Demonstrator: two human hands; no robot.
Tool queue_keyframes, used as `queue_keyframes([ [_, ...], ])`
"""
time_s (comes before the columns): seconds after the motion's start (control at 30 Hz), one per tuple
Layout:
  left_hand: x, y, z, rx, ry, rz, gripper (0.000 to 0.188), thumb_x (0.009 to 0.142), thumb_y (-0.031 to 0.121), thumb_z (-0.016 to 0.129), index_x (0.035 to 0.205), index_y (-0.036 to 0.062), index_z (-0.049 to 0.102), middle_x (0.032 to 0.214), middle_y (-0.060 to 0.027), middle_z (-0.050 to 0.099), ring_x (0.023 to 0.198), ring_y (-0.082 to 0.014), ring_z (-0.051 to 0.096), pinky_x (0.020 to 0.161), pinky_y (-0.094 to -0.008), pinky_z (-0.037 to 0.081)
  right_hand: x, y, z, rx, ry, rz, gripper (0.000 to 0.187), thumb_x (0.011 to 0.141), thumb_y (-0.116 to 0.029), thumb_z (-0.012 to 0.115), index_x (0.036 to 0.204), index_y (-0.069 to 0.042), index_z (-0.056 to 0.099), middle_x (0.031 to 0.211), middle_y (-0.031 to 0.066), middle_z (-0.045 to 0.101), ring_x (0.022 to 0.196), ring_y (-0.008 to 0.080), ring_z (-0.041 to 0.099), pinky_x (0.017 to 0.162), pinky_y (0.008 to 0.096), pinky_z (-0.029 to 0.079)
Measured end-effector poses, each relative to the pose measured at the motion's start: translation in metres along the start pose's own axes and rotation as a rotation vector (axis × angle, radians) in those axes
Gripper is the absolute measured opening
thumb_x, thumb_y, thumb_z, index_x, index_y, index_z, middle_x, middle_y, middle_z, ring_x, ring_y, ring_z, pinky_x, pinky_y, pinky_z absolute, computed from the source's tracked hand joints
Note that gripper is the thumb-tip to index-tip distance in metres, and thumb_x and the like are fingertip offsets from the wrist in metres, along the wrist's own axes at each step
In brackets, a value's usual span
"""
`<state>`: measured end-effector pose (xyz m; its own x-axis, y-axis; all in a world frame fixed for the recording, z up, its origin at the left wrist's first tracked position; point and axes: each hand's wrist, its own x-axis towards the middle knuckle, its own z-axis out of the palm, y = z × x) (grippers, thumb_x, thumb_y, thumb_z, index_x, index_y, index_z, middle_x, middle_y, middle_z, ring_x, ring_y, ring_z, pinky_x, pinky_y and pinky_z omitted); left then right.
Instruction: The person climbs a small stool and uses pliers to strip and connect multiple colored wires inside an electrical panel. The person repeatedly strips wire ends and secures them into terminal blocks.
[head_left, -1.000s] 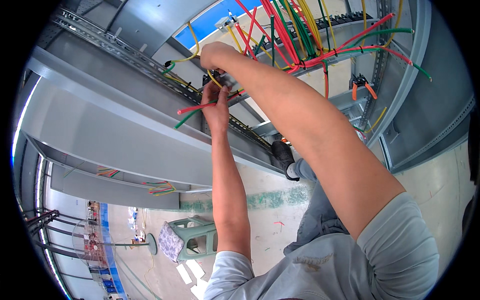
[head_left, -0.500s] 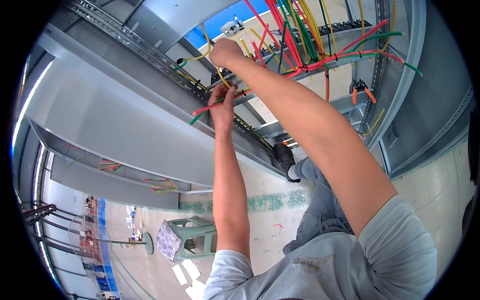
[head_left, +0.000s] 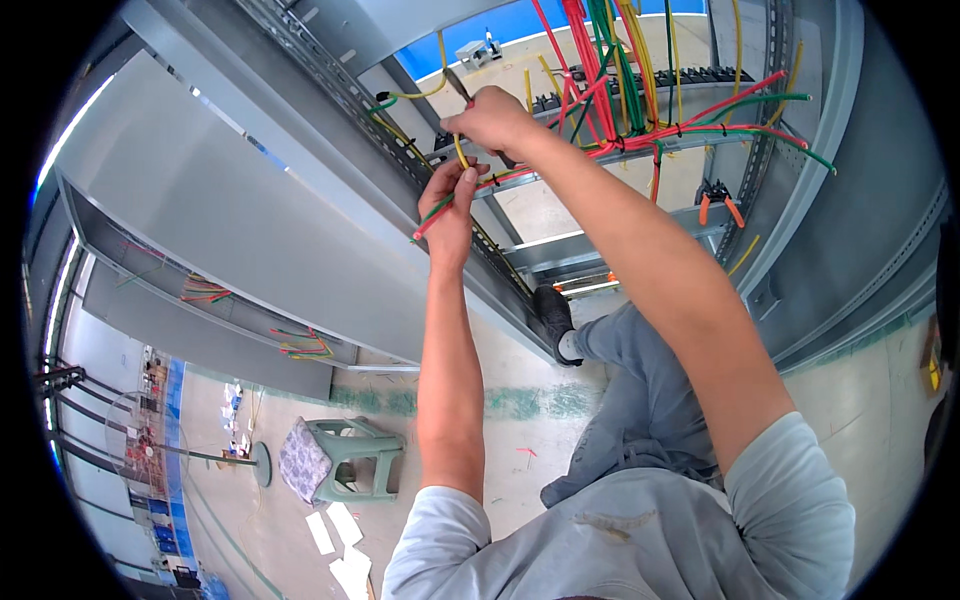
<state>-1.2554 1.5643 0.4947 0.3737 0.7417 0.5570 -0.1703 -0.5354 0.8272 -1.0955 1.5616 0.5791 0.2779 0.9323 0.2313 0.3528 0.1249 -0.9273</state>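
Left hand (head_left: 449, 210): I'm pointing it forward, grip pinching the yellow wire (head_left: 460, 150).
Right hand (head_left: 494, 120): I'm wrapping it round a dark tool (head_left: 457, 84).
Wire: lying between both grips, near the cabinet's (head_left: 320, 165) left edge.

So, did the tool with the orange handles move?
No. The orange-handled tool is in the same spot beside the perforated metal upright; the whole view just shifted a little.

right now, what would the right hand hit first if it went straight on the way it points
Probably the bent yellow wire just beyond the right hand, toward the upper left, though depth there is unclear.
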Motion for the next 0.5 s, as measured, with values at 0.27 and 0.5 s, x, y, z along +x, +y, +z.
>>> queue_keyframes([
  [0.27,-0.007,0.005,0.001,0.046,-0.005,-0.030,0.024,0.102,0.011,0.062,0.120,-0.0038,0.065,0.106,-0.0102,0.074,0.102,-0.0161,0.068,0.094,-0.0306,0.051,0.003,0.001,0.002,0.088,-0.228,0.017,0.024,0.082,-0.019,0.077,0.075,0.003,0.068,0.068,0.0078,0.062,0.056,0.0151,0.058,0.045,0.0300,0.040],
  [0.5,0.007,-0.005,-0.001,-0.026,0.048,0.000,0.025,0.101,0.012,0.064,0.119,-0.0046,0.066,0.102,-0.0103,0.074,0.097,-0.0143,0.067,0.089,-0.0297,0.052,-0.038,-0.004,-0.002,-0.010,0.027,-0.501,0.019,0.083,-0.013,0.075,0.098,-0.001,0.073,0.074,0.0041,0.062,0.068,0.0123,0.061,0.062,0.0306,0.049],
])
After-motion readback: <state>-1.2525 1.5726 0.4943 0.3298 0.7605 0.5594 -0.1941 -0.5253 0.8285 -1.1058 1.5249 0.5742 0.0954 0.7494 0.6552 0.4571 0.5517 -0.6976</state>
